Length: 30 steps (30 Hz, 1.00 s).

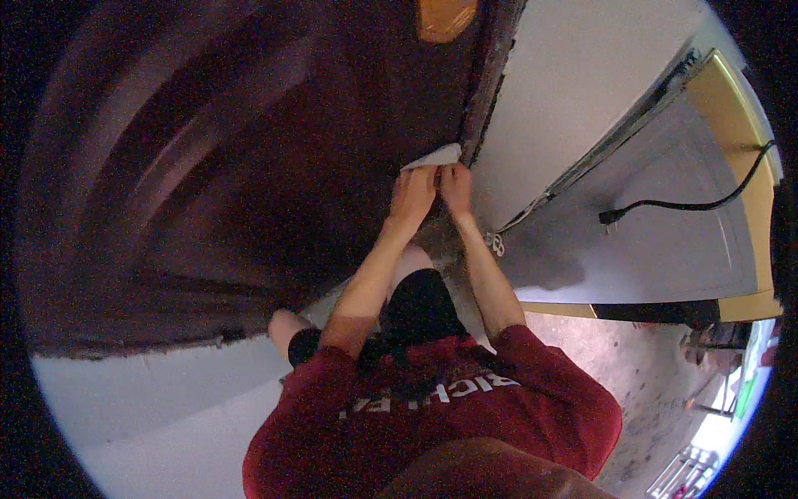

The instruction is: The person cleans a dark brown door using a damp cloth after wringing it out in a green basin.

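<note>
My left hand (413, 194) and my right hand (456, 187) are side by side, knuckles up, at the near edge of a pale, thin piece of material (441, 155). Their fingers are curled on it, and the fingertips are hidden. Beyond and to the left spreads a large dark brown surface (299, 168) with broad, shiny folds or curves. The pale piece lies against that surface, near its right border. Close by on the right is a long whitish panel (561, 81) with a rough, dark edge. Whether the pale piece is cloth or paper cannot be told.
A black cord (692, 203) with a plug-like end hangs across a grey panel (673, 249) on the right. A small white looped string (497, 243) is beside my right forearm. An orange-brown object (446, 19) shows at the top. Speckled floor (617, 374) lies lower right.
</note>
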### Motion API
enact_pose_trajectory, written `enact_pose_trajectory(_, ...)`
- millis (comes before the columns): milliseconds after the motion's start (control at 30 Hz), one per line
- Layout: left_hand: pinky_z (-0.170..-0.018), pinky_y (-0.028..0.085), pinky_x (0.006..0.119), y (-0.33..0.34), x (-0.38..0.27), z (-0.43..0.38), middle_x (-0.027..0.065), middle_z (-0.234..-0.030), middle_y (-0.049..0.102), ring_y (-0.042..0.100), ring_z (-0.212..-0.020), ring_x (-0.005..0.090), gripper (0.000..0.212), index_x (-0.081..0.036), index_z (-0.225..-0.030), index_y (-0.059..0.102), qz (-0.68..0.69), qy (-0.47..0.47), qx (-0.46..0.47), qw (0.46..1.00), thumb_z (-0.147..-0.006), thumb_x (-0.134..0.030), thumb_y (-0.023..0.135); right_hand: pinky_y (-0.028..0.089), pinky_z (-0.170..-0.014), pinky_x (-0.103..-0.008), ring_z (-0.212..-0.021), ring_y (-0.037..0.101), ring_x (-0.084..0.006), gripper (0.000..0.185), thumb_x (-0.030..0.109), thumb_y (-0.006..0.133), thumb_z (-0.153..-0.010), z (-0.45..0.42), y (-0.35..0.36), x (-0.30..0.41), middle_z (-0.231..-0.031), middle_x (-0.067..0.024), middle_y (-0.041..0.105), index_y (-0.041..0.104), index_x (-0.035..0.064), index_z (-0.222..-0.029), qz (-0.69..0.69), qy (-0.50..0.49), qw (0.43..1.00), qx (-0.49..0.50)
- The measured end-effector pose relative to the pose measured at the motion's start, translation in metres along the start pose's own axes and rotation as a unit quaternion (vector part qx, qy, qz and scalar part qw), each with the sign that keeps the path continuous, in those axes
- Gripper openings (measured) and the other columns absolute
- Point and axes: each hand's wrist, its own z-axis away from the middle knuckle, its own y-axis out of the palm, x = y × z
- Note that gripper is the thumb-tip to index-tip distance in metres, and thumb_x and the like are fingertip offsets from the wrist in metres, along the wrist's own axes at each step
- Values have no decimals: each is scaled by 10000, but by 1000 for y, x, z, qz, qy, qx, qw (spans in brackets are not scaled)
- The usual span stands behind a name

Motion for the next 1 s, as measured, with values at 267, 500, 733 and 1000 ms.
enact_pose_trajectory(267, -599, 477, 443, -98, 0, 30, 207, -710, 595, 584, -645, 385, 193, -2, -807, 600, -89, -3, -107, 990, -813, -176, 516, 382, -454, -303, -467, 493, -129, 254, 134, 500, -838, 4, 14, 90, -503, -107, 509, 549, -61, -683, -79, -121, 978, 149)
enact_pose_trajectory(500, -470, 450, 333, -230, -102, -24, 114, -495, 550, 572, -464, 267, 311, -27, -654, 626, -7, 28, -265, 964, -825, -275, 549, 418, -396, -306, -345, 505, -145, 487, 285, 455, -895, -61, -28, 277, -400, -65, 517, 558, 21, -499, -286, -49, 941, 176)
enact_pose_trajectory(733, -517, 464, 374, -159, -35, 16, 134, -520, 549, 573, -509, 301, 327, -46, -621, 636, -120, -36, -170, 978, -805, -303, 554, 403, -400, -331, -393, 520, -197, 453, 254, 419, -903, 8, 8, 173, -477, -95, 550, 543, 14, -539, -204, -60, 969, 126)
enact_pose_trajectory(1000, -613, 470, 416, -76, 35, 76, 182, -696, 604, 588, -655, 349, 268, -8, -686, 642, -77, -140, -110, 981, -794, -235, 549, 369, -414, -266, -411, 472, -93, 307, 127, 469, -870, 74, -14, 131, -456, -50, 501, 548, -14, -609, -106, 58, 964, 237)
